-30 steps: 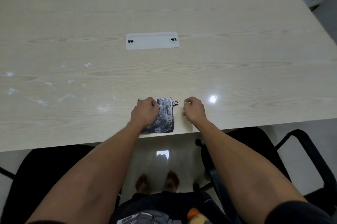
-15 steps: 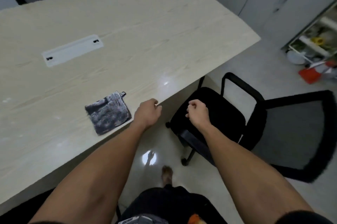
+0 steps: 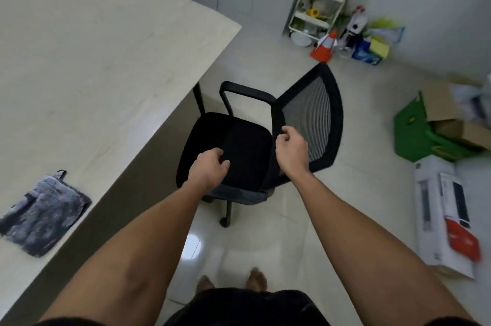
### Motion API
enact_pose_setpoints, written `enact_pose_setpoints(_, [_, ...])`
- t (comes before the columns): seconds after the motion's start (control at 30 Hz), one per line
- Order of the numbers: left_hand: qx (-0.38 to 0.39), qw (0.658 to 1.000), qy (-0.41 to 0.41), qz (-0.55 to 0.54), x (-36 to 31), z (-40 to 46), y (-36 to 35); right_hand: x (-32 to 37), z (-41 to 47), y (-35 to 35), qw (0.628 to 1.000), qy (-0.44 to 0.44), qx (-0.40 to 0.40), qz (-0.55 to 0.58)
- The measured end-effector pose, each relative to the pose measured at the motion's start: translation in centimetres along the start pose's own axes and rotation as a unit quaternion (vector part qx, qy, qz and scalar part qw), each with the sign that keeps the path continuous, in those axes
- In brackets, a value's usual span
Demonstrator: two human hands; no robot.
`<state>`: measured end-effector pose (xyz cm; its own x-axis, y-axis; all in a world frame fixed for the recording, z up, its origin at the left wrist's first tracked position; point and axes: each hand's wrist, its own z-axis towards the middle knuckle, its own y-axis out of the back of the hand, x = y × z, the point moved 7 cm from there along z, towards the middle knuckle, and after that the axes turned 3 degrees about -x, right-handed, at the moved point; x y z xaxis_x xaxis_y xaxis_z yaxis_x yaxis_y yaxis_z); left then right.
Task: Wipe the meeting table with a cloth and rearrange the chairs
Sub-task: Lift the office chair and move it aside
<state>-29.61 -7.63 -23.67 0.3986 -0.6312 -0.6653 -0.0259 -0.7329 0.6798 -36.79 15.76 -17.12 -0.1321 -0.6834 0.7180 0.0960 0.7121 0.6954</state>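
Reaching from beside the table (image 3: 106,60), I face the chair (image 3: 239,150) that stands just off its long edge, seat turned partly toward the tabletop and mesh back (image 3: 310,118) angled away to my right. Table: broad, pale wood-grain top, rigid and heavy by the look of it; nothing I need to shift. Chair: black padded seat, stiff plastic frame, looped armrest (image 3: 247,92) on the far side, at least one caster showing below. I judge it fairly light and free to roll on the glossy tile floor (image 3: 358,86), so a push should steer it rather than a lift; on tile that smooth it may swivel or run on if shoved hard. Best holds, in my estimate: the rigid rim of the back and the seat edge or armrest, never the mesh itself, which would give under fingers. Cloth (image 3: 42,214): grey, soft and limp, lying flat near the table's near edge, well apart from both hands. Right hand (image 3: 291,149): fingers curled, thumb and forefinger at the left rim of the back; whether they already pinch it I cannot tell. Left hand (image 3: 208,167): loosely curled above the seat's front, holding nothing.
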Motion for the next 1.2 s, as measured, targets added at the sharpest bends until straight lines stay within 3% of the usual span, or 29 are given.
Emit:
enact_pose_setpoints(0.27, [0.043, 0.998, -0.032, 0.046, -4.3, 0.6, -6.0, -3.4, 4.1, 7.7, 0.992, 0.033, -0.095, -0.071])
enact_pose_setpoints(0.57, [0.046, 0.993, 0.017, 0.107, -1.4, 1.7, -11.9, -8.1, 10.8, 9.3, 0.990, -0.002, -0.069, -0.124])
enact_pose_setpoints(0.83, [0.119, 0.972, 0.002, 0.205, 3.1, 4.6, -20.0, -13.0, 17.0, 8.1, 0.997, -0.064, -0.045, 0.000])
enact_pose_setpoints(0.97, [0.137, 0.959, -0.018, 0.248, 4.3, 4.9, -21.8, -12.6, 16.8, 8.4, 0.994, -0.013, -0.071, 0.088])
enact_pose_setpoints(1.2, [0.147, 0.943, -0.051, 0.293, 5.7, 6.4, -24.5, -13.2, 17.1, 7.6, 0.979, -0.011, -0.068, 0.194])
